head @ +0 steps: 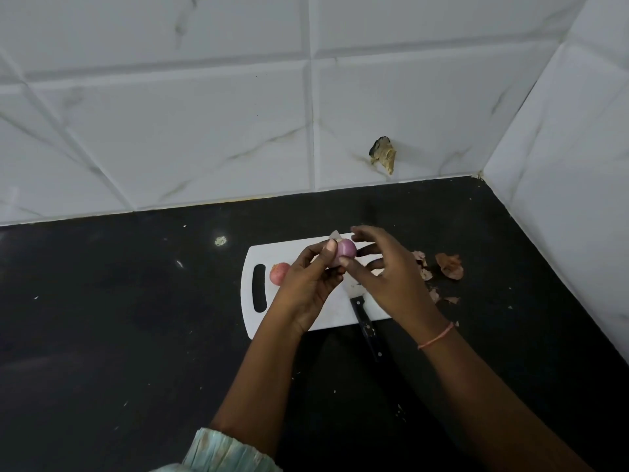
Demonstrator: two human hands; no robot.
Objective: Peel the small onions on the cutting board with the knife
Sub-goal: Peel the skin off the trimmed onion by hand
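A peeled purple onion [346, 248] is held above the white cutting board [326, 311], pinched in the curled fingers of the left hand [308, 284]. It is touched by the thumb of the right hand [384, 270], whose fingers are spread wide. The knife [366, 323] is laid on the board's near edge, and an unpeeled onion [279, 272] rests by the handle slot.

Your work surface is a black stone countertop [136, 318] set into a corner of white marbled wall tiles. Directly on it lies a white plastic cutting board [326, 315], handle slot to your left. Dry onion skins [449, 265] lie scattered on the counter just beside the board's right edge. Pale specks dot the surface.
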